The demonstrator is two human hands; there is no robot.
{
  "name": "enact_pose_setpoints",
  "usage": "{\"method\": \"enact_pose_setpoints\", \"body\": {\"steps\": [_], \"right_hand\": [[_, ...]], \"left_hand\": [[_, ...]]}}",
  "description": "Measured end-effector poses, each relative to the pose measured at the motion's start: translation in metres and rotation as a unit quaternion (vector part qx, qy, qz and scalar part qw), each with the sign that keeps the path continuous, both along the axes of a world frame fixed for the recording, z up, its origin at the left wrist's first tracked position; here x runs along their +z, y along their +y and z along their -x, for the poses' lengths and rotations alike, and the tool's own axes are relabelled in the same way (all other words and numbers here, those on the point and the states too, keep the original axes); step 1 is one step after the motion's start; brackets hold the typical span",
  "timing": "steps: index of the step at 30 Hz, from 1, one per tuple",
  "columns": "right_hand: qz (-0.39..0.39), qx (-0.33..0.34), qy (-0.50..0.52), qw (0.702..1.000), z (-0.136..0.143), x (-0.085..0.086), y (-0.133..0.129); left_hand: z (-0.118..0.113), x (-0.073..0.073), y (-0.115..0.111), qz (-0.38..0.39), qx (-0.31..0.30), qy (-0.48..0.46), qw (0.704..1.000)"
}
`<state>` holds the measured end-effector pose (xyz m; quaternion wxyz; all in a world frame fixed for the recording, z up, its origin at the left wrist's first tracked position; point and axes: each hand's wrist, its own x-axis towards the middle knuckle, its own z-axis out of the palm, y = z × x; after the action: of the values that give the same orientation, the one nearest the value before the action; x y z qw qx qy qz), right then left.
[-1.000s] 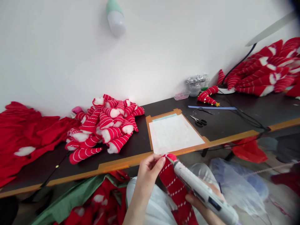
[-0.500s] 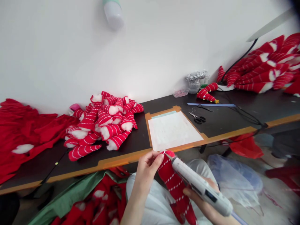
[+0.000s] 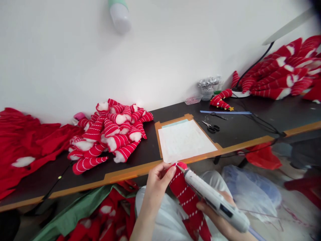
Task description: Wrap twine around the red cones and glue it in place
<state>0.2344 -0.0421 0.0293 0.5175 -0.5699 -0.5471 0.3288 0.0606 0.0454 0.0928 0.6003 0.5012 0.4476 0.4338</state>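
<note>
A long red knitted piece with white dashed stripes (image 3: 185, 197) hangs over my lap, below the table's front edge. Thumb and fingers of my left hand (image 3: 160, 179) pinch its top end. My right hand (image 3: 215, 214) is wrapped round a white glue gun (image 3: 217, 201) with a small dark display. The gun's metal tip points up-left and meets the top of the red piece beside my left fingertips. The gun's body hides part of my right hand.
On the dark table (image 3: 240, 129) lie a white sheet (image 3: 185, 140), scissors (image 3: 212, 127), a blue strip (image 3: 225, 112) and small tubs (image 3: 207, 92). Striped stuffed pieces (image 3: 117, 124) are heaped left, more (image 3: 278, 73) right by a lamp (image 3: 255, 63). Red cloth (image 3: 47, 137) lies far left.
</note>
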Motion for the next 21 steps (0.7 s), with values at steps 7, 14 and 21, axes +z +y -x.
{"method": "enact_pose_setpoints", "body": {"steps": [7, 14, 21], "right_hand": [[0.003, -0.016, -0.007, 1.0, 0.005, 0.002, -0.004], [-0.013, 0.04, -0.037, 0.998, -0.007, -0.003, 0.002], [-0.008, 0.043, -0.031, 0.999, -0.015, 0.007, -0.002]], "left_hand": [[0.002, -0.007, 0.007, 0.0, -0.018, 0.012, 1.0], [0.003, -0.01, 0.012, -0.013, -0.003, 0.033, 0.999], [0.004, -0.012, 0.011, 0.013, 0.007, 0.024, 1.0]]}}
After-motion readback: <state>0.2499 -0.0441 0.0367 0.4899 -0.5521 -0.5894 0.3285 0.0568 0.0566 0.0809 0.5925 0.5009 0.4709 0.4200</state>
